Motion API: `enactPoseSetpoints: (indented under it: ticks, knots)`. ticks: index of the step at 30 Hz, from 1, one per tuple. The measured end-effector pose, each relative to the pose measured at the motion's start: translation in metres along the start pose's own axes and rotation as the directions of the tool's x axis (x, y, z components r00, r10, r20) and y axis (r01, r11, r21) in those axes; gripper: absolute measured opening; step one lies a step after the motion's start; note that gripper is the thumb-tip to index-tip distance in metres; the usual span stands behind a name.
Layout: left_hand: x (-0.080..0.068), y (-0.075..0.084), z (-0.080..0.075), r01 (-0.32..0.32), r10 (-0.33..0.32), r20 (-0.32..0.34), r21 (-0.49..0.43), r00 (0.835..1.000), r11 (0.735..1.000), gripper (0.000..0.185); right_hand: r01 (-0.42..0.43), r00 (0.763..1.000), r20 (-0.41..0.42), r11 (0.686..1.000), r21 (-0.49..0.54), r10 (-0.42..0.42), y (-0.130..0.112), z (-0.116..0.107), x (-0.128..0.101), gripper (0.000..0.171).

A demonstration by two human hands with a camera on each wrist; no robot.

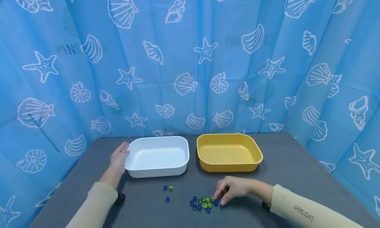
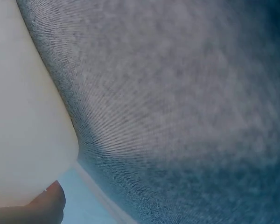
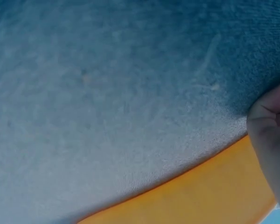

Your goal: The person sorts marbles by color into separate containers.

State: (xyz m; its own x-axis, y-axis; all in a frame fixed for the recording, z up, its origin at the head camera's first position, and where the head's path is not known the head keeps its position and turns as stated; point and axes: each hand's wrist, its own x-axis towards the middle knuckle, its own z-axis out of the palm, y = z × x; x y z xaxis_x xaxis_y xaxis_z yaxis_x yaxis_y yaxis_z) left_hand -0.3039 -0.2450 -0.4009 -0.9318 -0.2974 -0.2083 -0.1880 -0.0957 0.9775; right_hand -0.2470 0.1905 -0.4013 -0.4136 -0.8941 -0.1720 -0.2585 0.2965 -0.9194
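In the head view my left hand [image 1: 119,157] rests along the left side of the white tray [image 1: 157,172], its fingers extended at the rim. The left wrist view shows one finger [image 2: 53,203] against the tray's pale wall. My right hand [image 1: 233,188] reaches low over the table at the right edge of a group of blue and green glass beads [image 1: 205,206]. Its fingers bend downward, thumb and forefinger apart. A blue bead [image 1: 215,203] lies just below the forefinger's tip. In the right wrist view only the thumb side of the hand [image 3: 270,126] shows; its fingertips are hidden.
A yellow tray [image 1: 228,168] stands right of the white one, behind my right hand. Two blue beads [image 1: 167,199] and a green bead [image 1: 171,188] lie in front of the white tray. A blue shell-patterned curtain [image 1: 184,63] hangs behind the grey table [image 1: 148,211].
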Motion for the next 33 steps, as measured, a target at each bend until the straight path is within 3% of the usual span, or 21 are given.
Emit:
enactPoseSetpoints:
  ticks: [14, 33]
  knots:
    - [-0.001, -0.002, -0.001, 0.031, -0.031, -0.010, -0.016, 0.999, 0.999, 0.054, -0.015, 0.999, -0.032, 1.000, -0.018, 0.015, 0.002, 0.004, 0.006, 0.021]
    - [0.005, -0.006, 0.001, 0.020, -0.022, -0.040, -0.038, 0.999, 0.999, 0.053, -0.040, 0.993, -0.111, 0.993, -0.112, 0.027, 0.003, 0.011, 0.011, 0.018]
